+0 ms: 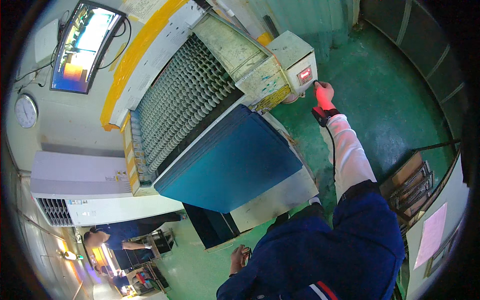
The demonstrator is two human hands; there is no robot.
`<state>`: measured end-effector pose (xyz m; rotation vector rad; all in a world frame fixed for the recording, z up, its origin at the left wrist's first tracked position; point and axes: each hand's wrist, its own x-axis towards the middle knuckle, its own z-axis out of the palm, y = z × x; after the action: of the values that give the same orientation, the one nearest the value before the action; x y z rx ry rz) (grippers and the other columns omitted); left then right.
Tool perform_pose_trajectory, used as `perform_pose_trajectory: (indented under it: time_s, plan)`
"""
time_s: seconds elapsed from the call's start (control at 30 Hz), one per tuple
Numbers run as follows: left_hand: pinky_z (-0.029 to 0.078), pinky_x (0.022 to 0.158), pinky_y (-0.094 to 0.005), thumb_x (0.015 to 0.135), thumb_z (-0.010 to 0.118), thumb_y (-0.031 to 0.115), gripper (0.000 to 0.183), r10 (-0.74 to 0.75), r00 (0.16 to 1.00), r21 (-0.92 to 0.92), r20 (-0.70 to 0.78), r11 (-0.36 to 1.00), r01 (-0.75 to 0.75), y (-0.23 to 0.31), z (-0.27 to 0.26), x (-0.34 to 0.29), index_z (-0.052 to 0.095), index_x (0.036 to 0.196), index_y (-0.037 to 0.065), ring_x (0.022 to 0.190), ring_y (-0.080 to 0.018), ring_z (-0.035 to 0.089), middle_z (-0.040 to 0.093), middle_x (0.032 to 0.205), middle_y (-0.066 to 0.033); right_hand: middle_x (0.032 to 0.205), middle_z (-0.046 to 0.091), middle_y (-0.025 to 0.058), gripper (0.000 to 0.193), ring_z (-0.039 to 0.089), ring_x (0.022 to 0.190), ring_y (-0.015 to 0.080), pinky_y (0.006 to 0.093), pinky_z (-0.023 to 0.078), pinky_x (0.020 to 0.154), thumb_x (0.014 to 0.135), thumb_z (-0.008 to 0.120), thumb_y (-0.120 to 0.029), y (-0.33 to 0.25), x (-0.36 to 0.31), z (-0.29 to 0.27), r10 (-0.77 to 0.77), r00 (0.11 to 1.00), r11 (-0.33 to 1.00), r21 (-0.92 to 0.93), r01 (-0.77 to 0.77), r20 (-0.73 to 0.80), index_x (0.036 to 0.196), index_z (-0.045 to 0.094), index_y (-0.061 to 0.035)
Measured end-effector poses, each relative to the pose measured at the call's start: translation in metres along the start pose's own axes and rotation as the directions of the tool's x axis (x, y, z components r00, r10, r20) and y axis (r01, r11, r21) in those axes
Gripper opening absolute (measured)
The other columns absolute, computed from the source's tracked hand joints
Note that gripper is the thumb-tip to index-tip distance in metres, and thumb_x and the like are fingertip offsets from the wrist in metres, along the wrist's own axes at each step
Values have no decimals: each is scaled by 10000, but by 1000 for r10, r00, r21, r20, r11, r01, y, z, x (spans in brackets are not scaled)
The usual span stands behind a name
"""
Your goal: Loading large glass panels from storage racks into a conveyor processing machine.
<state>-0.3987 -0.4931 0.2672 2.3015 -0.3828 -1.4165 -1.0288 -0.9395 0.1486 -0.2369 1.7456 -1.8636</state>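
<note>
My right arm, in a white sleeve, stretches out to a pale control box (302,70) with a red lit display. The closed fingers of my right hand (324,93) are on a small black knob (315,84) at the edge of its front face. A black device with a cable sits at that wrist. Low in the picture my left hand (239,258) hangs near my body, fingers curled; a dark object shows at them, too small to name. Between my arms and the roller machine (187,95) lies a stack of blue panels (235,160).
A pale board (275,197) lies beside the stack. On the left are a monitor (85,47), a wall clock (26,110) and a white air conditioner (85,175). A co-worker (120,235) stands farther off. Metal racks (412,187) stand at the right, on green floor.
</note>
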Motion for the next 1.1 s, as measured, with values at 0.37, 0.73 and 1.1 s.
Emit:
perform_pose_trajectory:
  time_s: [0.37,0.73,1.1]
  plan:
    - [524,566,-304,947,597,306,364,348,917,275,195,878,-391,-37,-24,34,564,1152,7,697,-201,647,687,975,-127,783,694,113,319,655,667,182,312,505,614,775,731,-220,2,2,0,35,999,999,-23,-36,-34,950,671,40]
    - [482,520,-278,949,580,276,297,28,999,63,14,998,-29,-9,-7,6,573,1086,13,656,-177,630,694,948,-105,722,628,70,290,565,545,129,272,435,455,838,686,-159,8,7,3,-25,1000,999,-32,25,-8,991,617,77]
    - [499,579,-300,946,591,301,338,286,947,249,147,916,-315,-10,-6,2,570,1139,23,690,-188,640,700,977,-112,755,680,95,299,630,632,165,307,491,583,790,731,-217,1,1,2,35,999,999,5,-35,-10,932,667,38]
